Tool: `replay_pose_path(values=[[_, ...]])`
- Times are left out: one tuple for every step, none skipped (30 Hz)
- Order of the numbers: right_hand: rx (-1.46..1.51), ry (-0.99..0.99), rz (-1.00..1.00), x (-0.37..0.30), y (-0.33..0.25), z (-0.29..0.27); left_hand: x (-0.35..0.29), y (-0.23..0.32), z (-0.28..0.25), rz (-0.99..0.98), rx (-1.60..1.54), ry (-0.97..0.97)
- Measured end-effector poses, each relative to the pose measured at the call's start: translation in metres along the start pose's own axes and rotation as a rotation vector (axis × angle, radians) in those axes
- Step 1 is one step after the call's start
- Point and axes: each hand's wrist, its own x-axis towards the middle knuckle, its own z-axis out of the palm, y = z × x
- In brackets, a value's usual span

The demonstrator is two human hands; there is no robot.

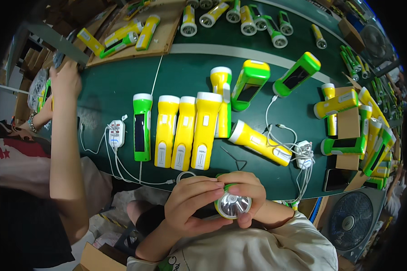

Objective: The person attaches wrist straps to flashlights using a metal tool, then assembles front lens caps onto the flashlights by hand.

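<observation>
Both my hands are closed round a flashlight [234, 206] just off the near edge of the table. Its round silver reflector faces up toward me, with a little green rim showing; most of its body is hidden. My left hand [192, 201] wraps it from the left, fingertips on its top side. From the right, my right hand [251, 192] grips its head, thumb at the lower rim. Beyond my hands stand a green flashlight [142, 128] with a dark panel and several yellow flashlights [167, 133] in a row. A yellow flashlight [260, 142] lies slanted beside them.
White power strips [116, 133] [305, 155] trail cables across the green table [108, 86]. A bent metal piece [235, 158] lies near my hands. At right are a carton [348, 124] of flashlights, a phone [337, 179] and a fan [349, 220]. Another person's arm [65, 144] reaches in at left.
</observation>
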Motion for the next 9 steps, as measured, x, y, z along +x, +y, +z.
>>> replay_pose_path(values=[[-0.022, -0.023, -0.071, 0.001, 0.003, 0.001, -0.001, 0.001, -0.002, -0.023, 0.000, 0.000], [-0.045, -0.046, -0.143, 0.002, 0.005, 0.001, -0.003, 0.001, -0.003, -0.010, -0.012, -0.002], [-0.040, -0.048, -0.126, 0.004, 0.006, 0.002, -0.003, 0.000, -0.005, 0.009, -0.025, -0.001], [-0.023, -0.079, -0.133, 0.005, 0.006, 0.001, -0.003, 0.000, -0.005, 0.011, -0.050, 0.012], [-0.006, -0.110, -0.140, 0.005, 0.007, 0.002, -0.005, -0.002, -0.006, 0.007, -0.070, 0.004], [-0.014, -0.105, -0.138, 0.004, 0.007, 0.002, -0.008, -0.003, -0.006, 0.009, -0.054, -0.007], [-0.017, -0.107, -0.123, 0.003, 0.008, 0.003, -0.010, -0.004, -0.007, 0.012, -0.040, -0.017], [-0.017, -0.102, -0.139, 0.001, 0.009, 0.002, -0.011, -0.004, -0.007, 0.013, -0.021, -0.030], [-0.016, -0.099, -0.158, 0.000, 0.012, 0.002, -0.012, -0.005, -0.008, 0.017, -0.001, -0.040]])
